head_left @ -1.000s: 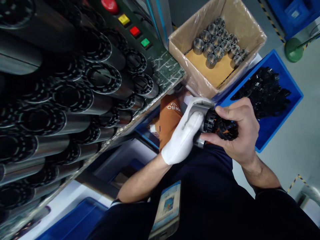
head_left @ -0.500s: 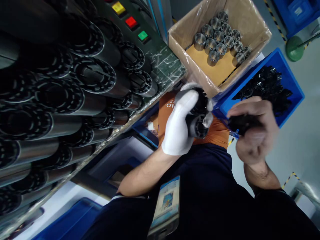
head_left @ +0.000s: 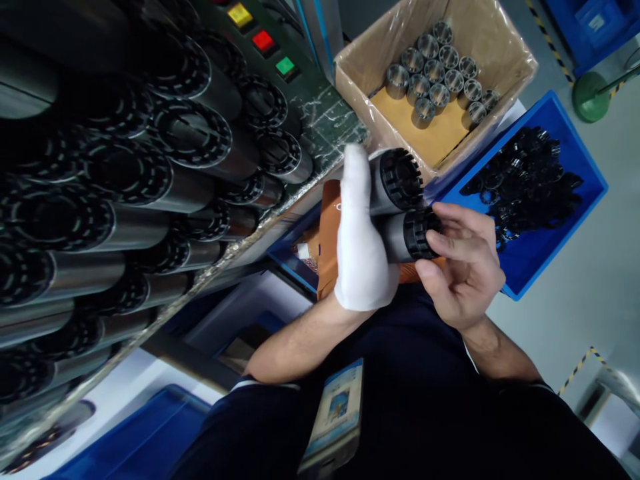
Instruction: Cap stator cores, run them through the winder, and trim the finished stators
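Observation:
My left hand, in a white glove, holds two metal cylinders side by side. The upper cylinder carries a black toothed ring on its right end. On the lower cylinder sits another black ring. My bare right hand has its fingertips and thumb around that lower ring. The fingers of my left hand behind the cylinders are mostly hidden.
Many cylinders with black rings stand on a green bench at left, near lit buttons. A plastic-lined carton holds several cylinders. A blue bin holds loose black parts. A phone is low in view.
My right hand has moved left from beside the blue bin to the lower cylinder, bringing black parts to it. My left thumb has lifted, and both cylinders show more clearly.

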`<state>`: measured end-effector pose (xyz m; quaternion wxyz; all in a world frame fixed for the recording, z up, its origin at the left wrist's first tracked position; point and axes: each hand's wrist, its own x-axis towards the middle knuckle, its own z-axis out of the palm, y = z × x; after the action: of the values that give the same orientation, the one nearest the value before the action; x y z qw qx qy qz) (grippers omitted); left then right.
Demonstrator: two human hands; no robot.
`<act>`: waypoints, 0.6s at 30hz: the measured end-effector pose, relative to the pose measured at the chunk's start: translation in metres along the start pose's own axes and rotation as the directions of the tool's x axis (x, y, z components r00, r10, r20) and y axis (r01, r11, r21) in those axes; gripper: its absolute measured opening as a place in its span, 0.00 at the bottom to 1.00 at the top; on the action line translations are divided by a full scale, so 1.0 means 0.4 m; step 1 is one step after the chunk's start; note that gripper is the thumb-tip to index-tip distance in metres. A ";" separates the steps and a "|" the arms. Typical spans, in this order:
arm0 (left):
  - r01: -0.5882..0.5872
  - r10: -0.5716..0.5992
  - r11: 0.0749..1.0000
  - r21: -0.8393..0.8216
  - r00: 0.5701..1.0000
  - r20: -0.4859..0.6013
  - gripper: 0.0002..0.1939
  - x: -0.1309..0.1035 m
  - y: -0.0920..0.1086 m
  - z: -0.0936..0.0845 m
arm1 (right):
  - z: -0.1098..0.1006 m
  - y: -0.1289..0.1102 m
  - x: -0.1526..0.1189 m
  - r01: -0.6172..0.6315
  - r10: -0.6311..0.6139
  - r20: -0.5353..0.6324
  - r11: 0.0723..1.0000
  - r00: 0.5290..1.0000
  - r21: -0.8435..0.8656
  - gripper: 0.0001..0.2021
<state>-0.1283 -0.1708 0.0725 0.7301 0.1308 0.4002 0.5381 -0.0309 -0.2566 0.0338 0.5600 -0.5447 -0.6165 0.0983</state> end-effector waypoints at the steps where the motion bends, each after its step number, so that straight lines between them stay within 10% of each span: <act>1: -0.018 0.018 1.000 -0.001 1.000 0.007 0.18 0.000 0.000 0.000 | -0.007 0.002 0.003 0.012 -0.012 0.013 1.000 1.000 0.015 0.14; 18: -0.031 0.026 0.995 0.091 0.998 0.054 0.21 0.021 0.015 -0.015 | -0.048 0.036 0.031 -0.047 0.009 0.147 0.965 0.989 0.259 0.09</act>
<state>-0.1358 -0.1622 0.0688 0.7258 0.1841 0.4033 0.5259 -0.0047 -0.2507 0.0374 0.5793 -0.4661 -0.6294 0.2258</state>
